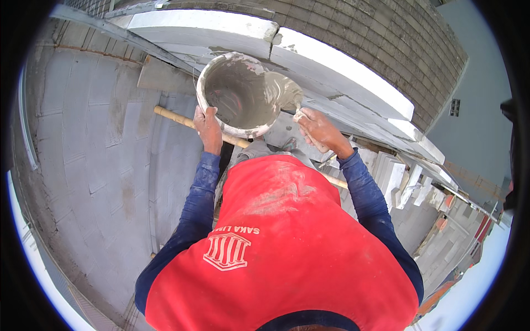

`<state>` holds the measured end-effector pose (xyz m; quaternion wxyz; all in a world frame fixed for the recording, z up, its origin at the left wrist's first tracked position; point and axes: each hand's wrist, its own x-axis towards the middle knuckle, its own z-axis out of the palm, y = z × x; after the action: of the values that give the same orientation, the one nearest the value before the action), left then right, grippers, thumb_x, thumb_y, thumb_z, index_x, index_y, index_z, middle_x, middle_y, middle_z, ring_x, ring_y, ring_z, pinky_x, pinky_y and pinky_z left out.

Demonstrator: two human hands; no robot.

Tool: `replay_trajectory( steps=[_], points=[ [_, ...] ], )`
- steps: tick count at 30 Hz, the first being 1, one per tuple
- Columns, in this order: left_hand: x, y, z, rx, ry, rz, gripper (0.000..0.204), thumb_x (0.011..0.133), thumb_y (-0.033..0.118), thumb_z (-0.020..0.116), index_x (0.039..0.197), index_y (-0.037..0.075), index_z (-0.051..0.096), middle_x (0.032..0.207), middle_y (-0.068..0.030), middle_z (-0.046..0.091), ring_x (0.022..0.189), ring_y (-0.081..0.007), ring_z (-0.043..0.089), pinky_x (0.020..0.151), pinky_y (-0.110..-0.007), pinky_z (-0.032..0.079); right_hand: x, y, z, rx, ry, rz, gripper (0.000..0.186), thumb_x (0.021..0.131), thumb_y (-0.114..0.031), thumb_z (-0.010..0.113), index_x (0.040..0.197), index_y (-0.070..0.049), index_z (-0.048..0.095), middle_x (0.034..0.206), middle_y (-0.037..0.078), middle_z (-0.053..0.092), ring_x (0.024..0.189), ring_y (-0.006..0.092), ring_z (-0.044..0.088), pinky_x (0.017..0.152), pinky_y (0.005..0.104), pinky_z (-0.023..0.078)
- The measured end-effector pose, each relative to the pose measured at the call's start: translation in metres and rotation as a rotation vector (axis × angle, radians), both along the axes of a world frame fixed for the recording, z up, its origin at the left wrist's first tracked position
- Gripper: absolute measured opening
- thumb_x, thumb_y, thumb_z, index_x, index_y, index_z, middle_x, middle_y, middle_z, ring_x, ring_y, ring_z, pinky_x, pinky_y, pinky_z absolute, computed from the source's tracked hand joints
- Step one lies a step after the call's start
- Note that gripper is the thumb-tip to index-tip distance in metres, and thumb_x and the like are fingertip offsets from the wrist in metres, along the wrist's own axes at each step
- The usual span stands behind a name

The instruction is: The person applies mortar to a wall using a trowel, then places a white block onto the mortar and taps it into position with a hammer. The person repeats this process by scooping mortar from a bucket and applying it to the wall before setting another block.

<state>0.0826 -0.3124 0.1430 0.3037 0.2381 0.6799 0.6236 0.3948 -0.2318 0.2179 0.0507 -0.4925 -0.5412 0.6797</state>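
Note:
A round bucket is tipped so that its mouth faces me, its inside coated with wet grey mortar. On its near left side, my left hand is closed around the rim. My right hand grips the handle of a trowel to the right of the bucket. The mortar-covered blade overlaps the bucket's right rim. How much mortar lies deeper in the bucket is hard to tell.
Just beyond the bucket runs a wall of white blocks, with a tiled roof behind it. A bamboo pole passes below the bucket. Left stands a grey block wall; cut block pieces lie to the right.

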Motion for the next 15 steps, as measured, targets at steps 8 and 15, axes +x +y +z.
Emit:
replay_trajectory(
  steps=[8,15],
  points=[
    [0.029,0.003,0.045,-0.210,0.195,-0.247,0.034,0.091,0.017,0.060,0.113,-0.009,0.065,0.111,-0.0160,0.066,0.100,-0.0269,0.060,0.088,-0.041,0.048,0.018,-0.038,-0.044,0.744,-0.385,0.199,0.033,0.081,-0.031,0.064,0.082,0.001,0.068,0.080,0.027,0.072,0.078,0.0427,0.073,0.068,0.0527,0.058],
    [0.061,0.008,0.057,-0.390,-0.207,-0.473,0.043,0.096,0.025,0.059,0.129,-0.002,0.057,0.122,-0.0123,0.061,0.109,-0.0267,0.061,0.090,-0.045,0.051,0.082,-0.157,-0.038,0.899,-0.585,-0.049,0.026,0.086,-0.022,0.067,0.104,-0.004,0.065,0.091,0.016,0.068,0.084,0.0369,0.072,0.070,0.0514,0.057]
  ],
)
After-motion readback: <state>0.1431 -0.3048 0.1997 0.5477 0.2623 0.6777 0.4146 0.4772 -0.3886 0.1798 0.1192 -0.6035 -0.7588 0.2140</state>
